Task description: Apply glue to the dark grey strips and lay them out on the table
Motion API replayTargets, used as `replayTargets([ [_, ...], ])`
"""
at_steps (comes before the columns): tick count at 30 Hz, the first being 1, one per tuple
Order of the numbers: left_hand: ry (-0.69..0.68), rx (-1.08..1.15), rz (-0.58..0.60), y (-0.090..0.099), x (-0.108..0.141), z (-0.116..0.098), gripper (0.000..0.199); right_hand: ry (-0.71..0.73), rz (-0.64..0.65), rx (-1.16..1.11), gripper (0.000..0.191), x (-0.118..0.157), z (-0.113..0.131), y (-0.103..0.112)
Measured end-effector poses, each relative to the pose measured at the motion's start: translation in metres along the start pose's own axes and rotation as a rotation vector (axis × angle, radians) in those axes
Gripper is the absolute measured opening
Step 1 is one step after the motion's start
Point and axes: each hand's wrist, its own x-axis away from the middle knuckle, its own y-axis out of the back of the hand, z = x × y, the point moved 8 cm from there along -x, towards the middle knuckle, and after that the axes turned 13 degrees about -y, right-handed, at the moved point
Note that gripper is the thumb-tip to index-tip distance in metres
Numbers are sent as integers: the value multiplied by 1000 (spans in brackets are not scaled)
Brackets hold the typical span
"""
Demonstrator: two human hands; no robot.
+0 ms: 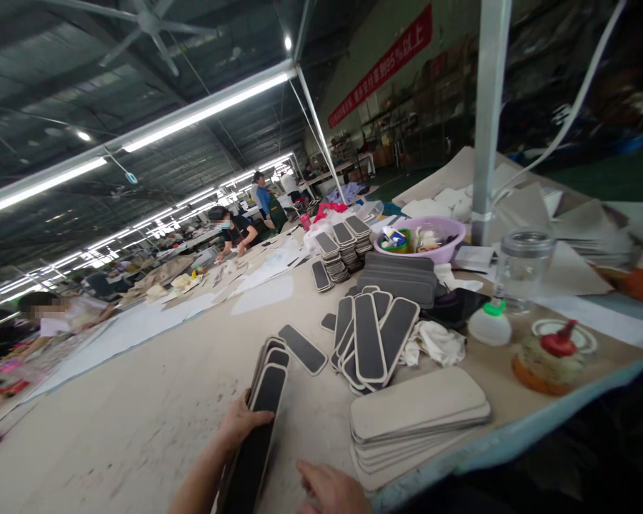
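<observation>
My left hand [245, 422] is closed around several long dark grey panels [268, 394] with rounded ends and pale borders, held on edge in a bundle. The thumb lies across the front panel. At the bottom edge, my right hand [333, 488] is partly cut off, its fingers loosely bent and slightly apart with nothing visible in them. A single dark panel [303, 349] lies flat just beyond the bundle. To its right, more bordered panels [369, 335] overlap in a loose pile. A stack of pale rounded boards [419, 404] sits right of my right hand.
Behind the pile stand stacked dark panels [329, 246] and a purple basin [450, 241]. On the right are a glass jar [524, 268], a white bottle [489, 327] with a green cap, a red-topped container [549, 360] and a metal post [490, 121]. People work at tables farther back.
</observation>
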Motion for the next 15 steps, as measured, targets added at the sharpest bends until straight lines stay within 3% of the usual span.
replayTargets([
  [3, -60, 353, -183, 13, 30, -16, 56, -75, -148, -162, 67, -3, -8, 19],
  [7, -200, 455, -428, 22, 72, -30, 61, 29, -257, -206, 77, 3, 11, 34],
  [11, -255, 457, -474, -3, 97, -22, 48, 178, -208, -92, 86, 6, 33, 24],
  [15, -233, 452, -482, -22, 112, -17, 53, 200, -148, -120, 87, 10, 41, 11],
])
